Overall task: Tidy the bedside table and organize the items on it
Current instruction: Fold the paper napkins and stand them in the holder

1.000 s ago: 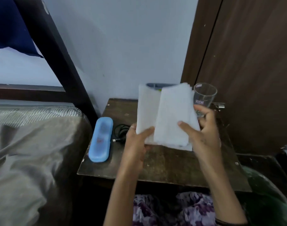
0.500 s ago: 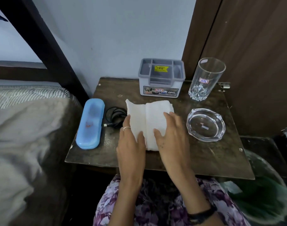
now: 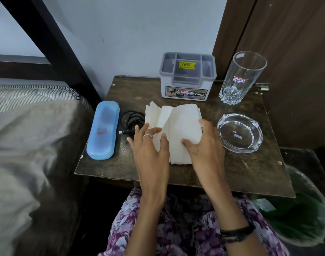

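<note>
A stack of white paper napkins [image 3: 182, 122] lies in the middle of the dark wooden bedside table [image 3: 250, 169], partly folded open like a book. My left hand [image 3: 148, 145] rests on the stack's left half with spread fingers. My right hand [image 3: 202, 145] presses on its right half, fingers lightly bent over the right edge. A blue oblong case [image 3: 103, 129] lies at the table's left edge, with a coiled black cable [image 3: 130, 121] beside it. A grey compartment organizer [image 3: 187, 76] stands at the back, a tall empty glass [image 3: 241, 76] to its right, and a glass ashtray [image 3: 239, 133] in front of the glass.
A bed with a grey sheet [image 3: 28, 145] borders the table on the left, with a dark bed frame post [image 3: 62, 47] behind it. A brown wooden door [image 3: 287, 43] stands at the right. A bin with a green liner [image 3: 305, 218] sits low right.
The napkin stack was held up in the air by both hands, then laid flat on the table. Both hands now press on it, and its left leaves have fanned open.
</note>
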A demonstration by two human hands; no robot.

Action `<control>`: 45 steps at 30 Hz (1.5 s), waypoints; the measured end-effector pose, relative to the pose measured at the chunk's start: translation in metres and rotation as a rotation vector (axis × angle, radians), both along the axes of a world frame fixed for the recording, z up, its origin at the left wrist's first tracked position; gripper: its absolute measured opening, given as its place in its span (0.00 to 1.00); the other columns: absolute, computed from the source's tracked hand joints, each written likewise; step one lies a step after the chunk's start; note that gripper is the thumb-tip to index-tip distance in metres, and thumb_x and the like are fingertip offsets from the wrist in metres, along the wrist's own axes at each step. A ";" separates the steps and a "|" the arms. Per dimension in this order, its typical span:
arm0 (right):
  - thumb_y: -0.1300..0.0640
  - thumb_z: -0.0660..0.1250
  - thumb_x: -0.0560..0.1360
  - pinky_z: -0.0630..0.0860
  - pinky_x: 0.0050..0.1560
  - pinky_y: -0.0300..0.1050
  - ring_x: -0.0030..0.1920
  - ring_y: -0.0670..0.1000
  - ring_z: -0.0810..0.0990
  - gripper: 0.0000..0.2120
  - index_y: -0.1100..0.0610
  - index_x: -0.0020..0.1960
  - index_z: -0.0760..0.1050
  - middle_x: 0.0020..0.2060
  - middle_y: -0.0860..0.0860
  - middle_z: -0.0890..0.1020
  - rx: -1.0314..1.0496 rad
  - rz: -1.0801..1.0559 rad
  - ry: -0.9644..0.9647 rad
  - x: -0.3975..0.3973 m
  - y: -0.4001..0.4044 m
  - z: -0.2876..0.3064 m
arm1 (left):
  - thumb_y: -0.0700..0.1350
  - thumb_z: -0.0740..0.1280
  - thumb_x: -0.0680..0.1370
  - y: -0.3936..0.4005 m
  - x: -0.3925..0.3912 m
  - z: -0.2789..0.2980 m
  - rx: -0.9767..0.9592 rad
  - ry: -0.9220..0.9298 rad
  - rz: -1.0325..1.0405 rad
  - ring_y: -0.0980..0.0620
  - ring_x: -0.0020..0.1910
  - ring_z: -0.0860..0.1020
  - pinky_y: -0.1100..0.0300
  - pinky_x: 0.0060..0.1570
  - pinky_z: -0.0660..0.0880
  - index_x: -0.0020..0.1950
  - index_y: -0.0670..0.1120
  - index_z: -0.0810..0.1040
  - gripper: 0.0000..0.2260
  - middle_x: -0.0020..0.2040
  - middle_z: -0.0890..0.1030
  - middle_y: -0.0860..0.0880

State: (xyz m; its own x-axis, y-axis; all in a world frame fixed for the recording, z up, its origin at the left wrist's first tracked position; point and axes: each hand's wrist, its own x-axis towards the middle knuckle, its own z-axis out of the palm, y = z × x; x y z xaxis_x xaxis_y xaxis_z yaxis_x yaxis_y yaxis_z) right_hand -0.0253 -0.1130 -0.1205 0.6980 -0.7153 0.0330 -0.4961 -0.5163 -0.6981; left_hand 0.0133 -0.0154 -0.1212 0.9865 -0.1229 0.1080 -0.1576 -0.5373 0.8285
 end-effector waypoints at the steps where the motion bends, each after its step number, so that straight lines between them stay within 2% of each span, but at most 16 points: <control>1: 0.57 0.70 0.73 0.65 0.55 0.40 0.62 0.53 0.72 0.28 0.54 0.70 0.63 0.62 0.53 0.73 0.019 -0.002 -0.014 0.000 -0.001 0.000 | 0.42 0.62 0.79 0.000 0.000 -0.001 0.008 -0.005 0.005 0.54 0.75 0.56 0.72 0.68 0.34 0.54 0.43 0.77 0.08 0.70 0.70 0.47; 5: 0.61 0.69 0.73 0.62 0.51 0.34 0.60 0.51 0.72 0.26 0.54 0.69 0.65 0.62 0.52 0.74 0.044 0.007 -0.062 -0.001 -0.004 -0.001 | 0.44 0.61 0.79 0.002 0.001 -0.001 0.022 -0.026 0.042 0.53 0.75 0.56 0.62 0.70 0.35 0.52 0.43 0.78 0.08 0.69 0.71 0.46; 10: 0.61 0.68 0.74 0.66 0.58 0.40 0.62 0.50 0.72 0.26 0.53 0.69 0.64 0.63 0.52 0.74 0.068 0.017 -0.046 -0.002 -0.006 -0.002 | 0.44 0.61 0.80 0.003 0.003 -0.004 0.070 -0.072 0.057 0.52 0.76 0.52 0.60 0.72 0.38 0.55 0.40 0.80 0.12 0.73 0.66 0.47; 13: 0.61 0.68 0.74 0.66 0.59 0.41 0.62 0.51 0.71 0.26 0.53 0.69 0.64 0.63 0.52 0.74 0.075 0.021 -0.046 -0.001 -0.007 -0.003 | 0.44 0.60 0.80 0.004 0.003 -0.004 0.087 -0.072 0.063 0.52 0.73 0.59 0.54 0.74 0.53 0.56 0.38 0.80 0.13 0.69 0.72 0.48; 15: 0.61 0.68 0.74 0.67 0.59 0.42 0.62 0.50 0.72 0.27 0.53 0.69 0.64 0.64 0.51 0.74 0.083 0.021 -0.050 0.000 -0.008 -0.003 | 0.44 0.60 0.80 0.003 0.001 -0.002 0.075 -0.068 0.059 0.55 0.63 0.66 0.59 0.64 0.64 0.57 0.40 0.80 0.13 0.62 0.78 0.48; 19: 0.59 0.67 0.75 0.66 0.54 0.36 0.62 0.48 0.72 0.24 0.52 0.69 0.65 0.63 0.51 0.74 0.115 0.023 -0.077 -0.001 -0.008 -0.004 | 0.51 0.59 0.79 0.001 -0.001 0.005 -0.045 0.027 0.055 0.62 0.46 0.73 0.61 0.57 0.63 0.58 0.50 0.77 0.12 0.54 0.80 0.54; 22: 0.51 0.64 0.77 0.64 0.52 0.35 0.61 0.47 0.72 0.20 0.52 0.68 0.67 0.62 0.51 0.75 0.151 0.014 -0.103 -0.001 -0.009 -0.002 | 0.56 0.58 0.78 0.000 0.000 0.008 -0.236 0.162 0.058 0.75 0.41 0.73 0.77 0.43 0.68 0.64 0.52 0.74 0.17 0.53 0.78 0.57; 24: 0.45 0.60 0.78 0.65 0.54 0.39 0.62 0.49 0.73 0.21 0.52 0.67 0.68 0.63 0.52 0.75 0.191 0.004 -0.109 0.000 -0.009 -0.001 | 0.56 0.57 0.79 0.000 0.001 0.009 -0.327 0.221 0.059 0.78 0.40 0.73 0.81 0.36 0.66 0.59 0.52 0.77 0.15 0.48 0.80 0.60; 27: 0.35 0.55 0.76 0.68 0.58 0.46 0.61 0.49 0.74 0.25 0.50 0.65 0.70 0.63 0.49 0.76 0.298 -0.029 -0.122 0.001 -0.008 0.003 | 0.62 0.53 0.78 -0.002 -0.002 0.012 -0.389 0.242 0.015 0.72 0.36 0.76 0.79 0.33 0.69 0.44 0.56 0.81 0.19 0.35 0.81 0.63; 29: 0.30 0.53 0.72 0.71 0.57 0.48 0.58 0.49 0.75 0.30 0.49 0.63 0.71 0.60 0.47 0.78 0.352 -0.043 -0.126 0.001 -0.007 0.007 | 0.66 0.49 0.76 -0.005 -0.003 0.009 -0.326 0.217 -0.068 0.69 0.40 0.77 0.75 0.39 0.71 0.45 0.56 0.83 0.26 0.39 0.81 0.61; 31: 0.28 0.53 0.69 0.72 0.53 0.48 0.54 0.48 0.77 0.32 0.49 0.60 0.73 0.56 0.47 0.79 0.377 -0.052 -0.131 0.002 -0.007 0.010 | 0.64 0.48 0.77 -0.009 -0.006 0.006 -0.270 0.215 -0.163 0.66 0.49 0.77 0.64 0.52 0.73 0.42 0.58 0.82 0.24 0.48 0.82 0.58; 33: 0.31 0.59 0.70 0.75 0.50 0.48 0.51 0.49 0.78 0.29 0.52 0.59 0.73 0.53 0.47 0.80 0.355 -0.058 -0.120 0.001 -0.008 0.011 | 0.61 0.50 0.79 -0.012 -0.009 0.004 -0.253 0.232 -0.228 0.61 0.53 0.78 0.58 0.55 0.73 0.41 0.59 0.81 0.21 0.51 0.83 0.55; 36: 0.48 0.65 0.75 0.77 0.47 0.51 0.48 0.52 0.79 0.15 0.57 0.55 0.74 0.50 0.51 0.81 0.252 -0.061 -0.114 0.002 -0.011 0.008 | 0.52 0.55 0.81 -0.014 -0.009 0.000 -0.184 0.143 -0.205 0.60 0.50 0.77 0.64 0.51 0.72 0.48 0.52 0.82 0.15 0.50 0.81 0.56; 38: 0.54 0.65 0.76 0.77 0.47 0.53 0.47 0.53 0.79 0.09 0.58 0.53 0.73 0.49 0.52 0.81 0.223 -0.068 -0.111 0.001 -0.013 0.007 | 0.46 0.58 0.80 -0.011 -0.006 -0.001 -0.074 0.000 -0.105 0.56 0.55 0.73 0.66 0.52 0.68 0.55 0.47 0.80 0.11 0.54 0.79 0.54; 41: 0.55 0.65 0.76 0.78 0.46 0.52 0.46 0.53 0.79 0.09 0.57 0.53 0.72 0.47 0.50 0.80 0.221 -0.069 -0.120 0.001 -0.013 0.006 | 0.43 0.61 0.79 -0.006 0.001 -0.001 0.039 -0.119 0.058 0.53 0.62 0.65 0.70 0.55 0.59 0.62 0.45 0.75 0.12 0.63 0.74 0.48; 45: 0.54 0.65 0.76 0.76 0.45 0.48 0.46 0.52 0.79 0.10 0.57 0.55 0.72 0.46 0.48 0.78 0.204 -0.065 -0.121 0.002 -0.013 0.005 | 0.43 0.62 0.78 -0.001 0.004 0.001 0.074 -0.085 0.126 0.50 0.65 0.62 0.62 0.59 0.63 0.68 0.44 0.69 0.18 0.66 0.72 0.46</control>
State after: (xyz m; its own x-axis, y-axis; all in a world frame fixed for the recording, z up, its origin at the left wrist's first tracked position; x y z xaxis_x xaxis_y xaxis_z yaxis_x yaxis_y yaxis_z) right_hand -0.0233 -0.1257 -0.1159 0.6499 -0.7591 -0.0366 -0.4304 -0.3279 -0.8410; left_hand 0.0177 -0.0166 -0.1205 0.9824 -0.0093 0.1867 -0.1527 -0.6162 0.7727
